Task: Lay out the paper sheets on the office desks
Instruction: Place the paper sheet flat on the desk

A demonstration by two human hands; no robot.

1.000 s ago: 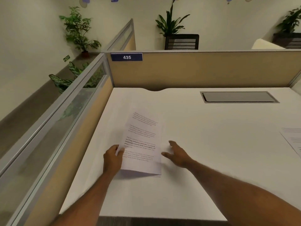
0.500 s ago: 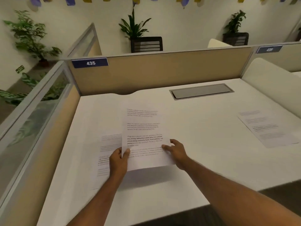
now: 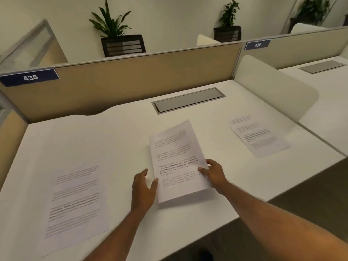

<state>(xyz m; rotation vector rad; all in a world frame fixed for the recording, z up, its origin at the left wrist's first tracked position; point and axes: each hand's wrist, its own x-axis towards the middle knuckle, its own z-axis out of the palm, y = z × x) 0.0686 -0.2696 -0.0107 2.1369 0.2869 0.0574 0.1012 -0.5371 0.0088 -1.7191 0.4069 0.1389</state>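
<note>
Two sheets (image 3: pixel 75 202) are now laid flat on the desk (image 3: pixel 122 140), one more than a second ago. A stack (image 3: pixel 178 162) is gripped by the right hand (image 3: pixel 214 174); the left hand (image 3: pixel 144 187), loosened, touches its edge.

Paper sheets: 3, namely left sheet (image 3: pixel 75 202), middle sheet (image 3: pixel 178 161), right sheet (image 3: pixel 259 135). Hands: 2, left (image 3: pixel 144 187), right (image 3: pixel 214 174). Tables: 2 (image 3: pixel 113 140) (image 3: pixel 331 85). Cable hatches: 2 (image 3: pixel 188 100) (image 3: pixel 322 66). Number plates: 2 (image 3: pixel 30 77) (image 3: pixel 257 45). Potted plants: 3 (image 3: pixel 113 23) (image 3: pixel 228 14) (image 3: pixel 316 6).
</note>
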